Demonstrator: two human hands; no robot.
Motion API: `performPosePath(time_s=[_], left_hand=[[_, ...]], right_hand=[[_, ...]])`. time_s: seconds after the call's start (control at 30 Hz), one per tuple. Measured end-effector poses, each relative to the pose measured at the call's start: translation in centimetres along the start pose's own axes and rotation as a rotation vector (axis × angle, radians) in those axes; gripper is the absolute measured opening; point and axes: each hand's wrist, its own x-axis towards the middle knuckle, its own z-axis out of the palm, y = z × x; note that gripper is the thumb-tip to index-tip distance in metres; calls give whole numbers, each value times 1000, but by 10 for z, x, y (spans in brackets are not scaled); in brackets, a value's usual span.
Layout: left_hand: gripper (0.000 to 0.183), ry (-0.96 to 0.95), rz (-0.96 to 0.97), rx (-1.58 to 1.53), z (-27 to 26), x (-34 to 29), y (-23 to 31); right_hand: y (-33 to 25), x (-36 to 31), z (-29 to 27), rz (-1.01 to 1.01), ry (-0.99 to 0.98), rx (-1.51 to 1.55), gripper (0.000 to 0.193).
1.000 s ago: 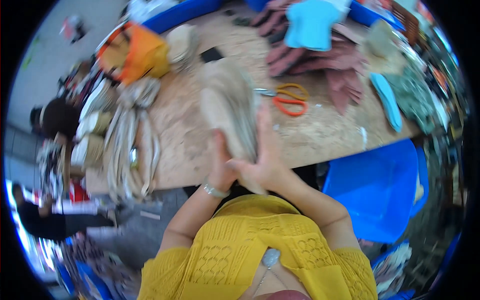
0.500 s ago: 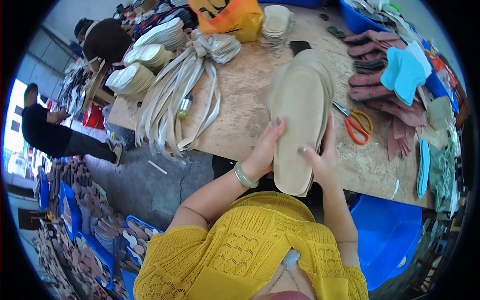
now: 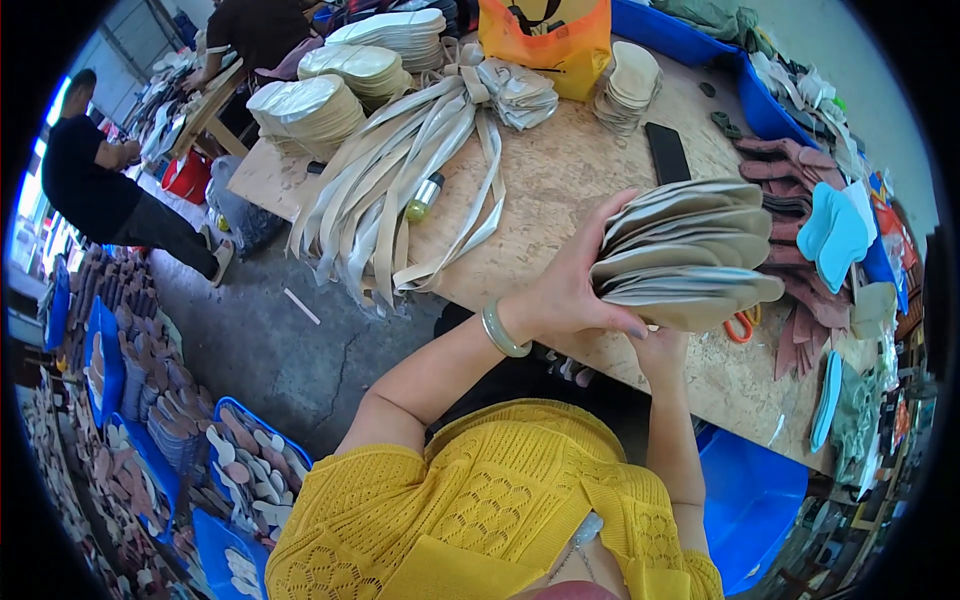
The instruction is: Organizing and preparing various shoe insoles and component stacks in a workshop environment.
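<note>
A thick stack of beige insoles (image 3: 690,255) is held above the near edge of the wooden table, its layered edges fanned toward me. My left hand (image 3: 575,280), with a pale bangle at the wrist, grips the stack's left side, fingers behind and thumb along the lower edge. Under the near end of the stack is my right hand (image 3: 662,352), closed against it, most of its fingers hidden. Just beyond the stack, the orange handle of the scissors (image 3: 740,328) shows partly. A black phone (image 3: 667,153) lies on the table behind the stack.
Pale strips (image 3: 390,190) with a small bottle (image 3: 425,197) hang over the table's left edge. More insole stacks (image 3: 305,108) and an orange bag (image 3: 550,50) stand behind. Pink pieces (image 3: 790,165) and turquoise insoles (image 3: 832,235) lie right. A blue bin (image 3: 755,500) sits below. Another person (image 3: 90,165) stands left.
Both hands have tipped the insole stack from its long upright pose to show its layered edges, moving it slightly right. My left hand now grips its side, and the phone is more exposed.
</note>
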Motion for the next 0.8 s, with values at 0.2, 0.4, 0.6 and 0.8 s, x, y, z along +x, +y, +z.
performPosePath(time_s=[0.2,0.4,0.6,0.8], left_hand=[[127,37,30,-6,-16,-7,3],[142,74,170,171,-21,-6,15],[144,15,141,266,-21,3,19],[136,-2,96,234,-13,4,16]], right_hand=[[-1,7,-1,78,-105,18,41],[-36,33,3,-74,126,604,119],[-43,47,3,-81,142,441,140],[-46,47,-1,-93,77,398,136]])
